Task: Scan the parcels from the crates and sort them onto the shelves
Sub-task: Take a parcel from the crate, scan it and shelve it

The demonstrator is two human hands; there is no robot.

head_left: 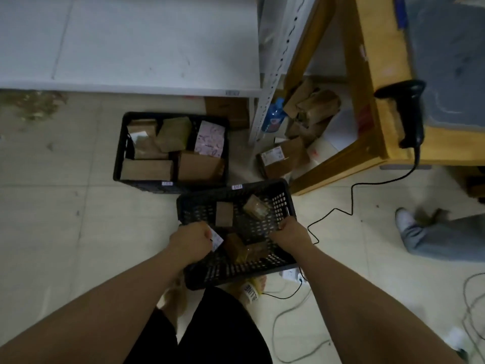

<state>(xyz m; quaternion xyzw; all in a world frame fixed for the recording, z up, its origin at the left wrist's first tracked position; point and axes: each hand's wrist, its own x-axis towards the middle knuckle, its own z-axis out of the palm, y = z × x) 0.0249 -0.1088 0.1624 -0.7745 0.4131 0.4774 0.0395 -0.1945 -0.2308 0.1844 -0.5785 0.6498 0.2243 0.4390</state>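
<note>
Tiled floor (78, 232), tight spot: our left hand (190, 239) and right hand (291, 232) curl round the near crate (262, 185) rims; we should lift level so parcels (224, 213) don't slide.

This is a parcel sorting room, a small stockroom rather than a home. At 12 o'clock stands a white metal shelf (131, 48) with a punched upright post (269, 101) of the warehouse kind. On the tiled floor (52, 206) sit two black plastic crates. The farther crate (118, 153), at 11 o'clock, is packed with brown parcels (147, 169). The nearer crate (287, 198), at the centre, holds a few more. Each rim bears a small white tag (167, 183). At 2 o'clock a corded barcode scanner (409, 111) lies on a wooden surface (378, 61), and more taped cartons (283, 158) are heaped on the floor beneath it.
</note>
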